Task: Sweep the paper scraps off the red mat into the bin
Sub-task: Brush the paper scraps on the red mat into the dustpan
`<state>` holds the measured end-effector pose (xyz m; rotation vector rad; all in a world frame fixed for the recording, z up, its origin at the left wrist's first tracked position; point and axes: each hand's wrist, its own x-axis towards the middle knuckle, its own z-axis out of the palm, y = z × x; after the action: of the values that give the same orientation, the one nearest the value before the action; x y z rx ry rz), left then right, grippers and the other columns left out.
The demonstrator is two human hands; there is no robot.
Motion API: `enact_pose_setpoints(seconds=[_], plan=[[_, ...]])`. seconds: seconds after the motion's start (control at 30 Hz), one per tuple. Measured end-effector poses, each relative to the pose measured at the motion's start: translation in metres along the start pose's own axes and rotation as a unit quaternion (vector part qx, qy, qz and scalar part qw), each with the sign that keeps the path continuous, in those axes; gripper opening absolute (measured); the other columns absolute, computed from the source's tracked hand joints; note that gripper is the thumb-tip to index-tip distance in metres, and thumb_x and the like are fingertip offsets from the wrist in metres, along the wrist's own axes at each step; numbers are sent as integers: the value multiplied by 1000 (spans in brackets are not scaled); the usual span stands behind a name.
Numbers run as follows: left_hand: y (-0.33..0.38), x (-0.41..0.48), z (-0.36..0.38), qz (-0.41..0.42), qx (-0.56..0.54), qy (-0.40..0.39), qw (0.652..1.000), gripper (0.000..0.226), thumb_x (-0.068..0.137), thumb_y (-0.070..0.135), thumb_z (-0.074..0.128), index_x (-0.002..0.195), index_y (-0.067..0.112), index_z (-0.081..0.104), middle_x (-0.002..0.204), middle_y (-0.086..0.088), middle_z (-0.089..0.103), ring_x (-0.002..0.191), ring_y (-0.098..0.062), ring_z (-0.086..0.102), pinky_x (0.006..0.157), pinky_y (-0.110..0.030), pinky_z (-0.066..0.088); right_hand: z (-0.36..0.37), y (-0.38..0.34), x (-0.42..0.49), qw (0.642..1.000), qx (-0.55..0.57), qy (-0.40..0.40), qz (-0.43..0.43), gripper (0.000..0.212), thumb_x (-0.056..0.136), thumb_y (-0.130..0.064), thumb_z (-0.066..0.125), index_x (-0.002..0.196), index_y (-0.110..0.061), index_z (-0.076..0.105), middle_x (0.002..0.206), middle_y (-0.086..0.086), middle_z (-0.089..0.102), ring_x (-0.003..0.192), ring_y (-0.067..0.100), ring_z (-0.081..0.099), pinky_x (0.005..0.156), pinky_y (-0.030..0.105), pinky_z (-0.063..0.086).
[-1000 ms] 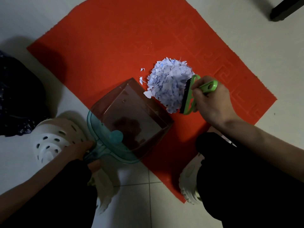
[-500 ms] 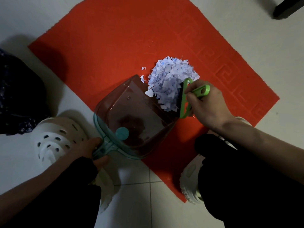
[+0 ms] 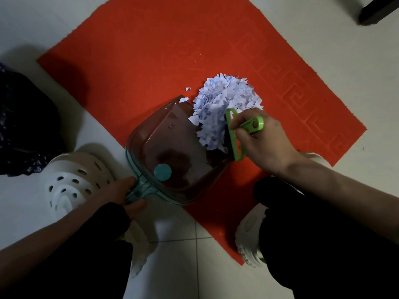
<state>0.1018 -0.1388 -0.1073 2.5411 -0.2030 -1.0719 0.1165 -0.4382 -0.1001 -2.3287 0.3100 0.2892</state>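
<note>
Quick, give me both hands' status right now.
Left hand: grips the teal handle of the dustpan.
Right hand: grips the green brush, which is against the paper scraps.

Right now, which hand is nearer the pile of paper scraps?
Right. The right hand holds the green brush against the paper scraps; the left hand grips the dustpan handle, at the pan's far end from them.

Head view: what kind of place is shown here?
Probably a room at home, at floor level: pale floor tiles, a red mat on them, a white clog beside a small dustpan.
</note>
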Motion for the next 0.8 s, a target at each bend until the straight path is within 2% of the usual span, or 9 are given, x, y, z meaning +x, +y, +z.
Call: enact_pose_setpoints(seconds=[0.13,0.23,0.3,0.37,0.4,0.47,0.53,0.63,0.8], plan=[[2,0,1,-22,6,-7,1000,41,81,24,70,63,33,34,58,15,44,51,6,40,43,-6,29,-14,-2,-1,999,3,24,-21,19,74,-15,54,85,-15,69,89,5,63,80,16,58,73,17,39],[0,0,1,-27,14,-10,999,40,81,27,70,63,33,34,59,15,43,52,1,40,45,-6,25,-22,6,-1,998,-22,58,-1,15,77,-10,57,83,-16,69,87,3,61,77,15,56,69,16,34],[1,-1,2,-25,15,-9,1000,32,81,26,70,67,32,42,59,15,43,52,0,40,45,-9,26,-20,10,-2,998,-35,50,8,17,80,-5,59,84,-17,70,90,3,60,79,16,56,70,17,33],[2,-1,2,-33,10,3,999,14,81,24,71,83,18,59,60,14,41,55,-6,41,45,-13,25,-13,8,-3,999,-29,27,-3,16,81,-5,60,87,-16,70,94,6,62,84,19,58,74,19,36],[3,-1,1,-40,4,5,999,17,81,24,71,91,14,62,60,16,39,54,-5,39,44,-10,24,-9,5,-4,999,-26,12,-15,15,81,-5,61,89,-14,70,95,8,63,86,20,59,76,20,38],[2,-1,2,-36,-7,1,999,17,81,23,71,81,21,55,59,19,38,50,4,36,42,-6,30,-4,-2,-7,999,-16,-18,-45,17,80,-4,62,93,-12,70,96,8,66,88,20,61,79,20,40],[2,-1,2,-37,-8,-8,999,17,82,24,71,78,25,54,61,14,45,52,-3,44,46,-13,34,-5,-7,-8,997,-8,-20,-69,18,79,-6,62,94,-12,71,94,6,67,86,19,62,80,19,41],[2,-1,2,-41,10,1,999,28,82,25,70,104,10,62,77,2,53,70,-13,50,60,-22,30,-16,-3,-8,999,30,34,-28,21,76,-13,55,91,-14,71,89,4,67,78,21,64,77,27,48],[3,-2,1,-28,-17,10,999,19,80,18,72,89,16,56,63,7,51,56,-12,49,51,-20,33,-34,19,-5,989,32,136,44,23,76,-22,48,88,-17,68,80,9,65,74,27,65,69,39,53]])
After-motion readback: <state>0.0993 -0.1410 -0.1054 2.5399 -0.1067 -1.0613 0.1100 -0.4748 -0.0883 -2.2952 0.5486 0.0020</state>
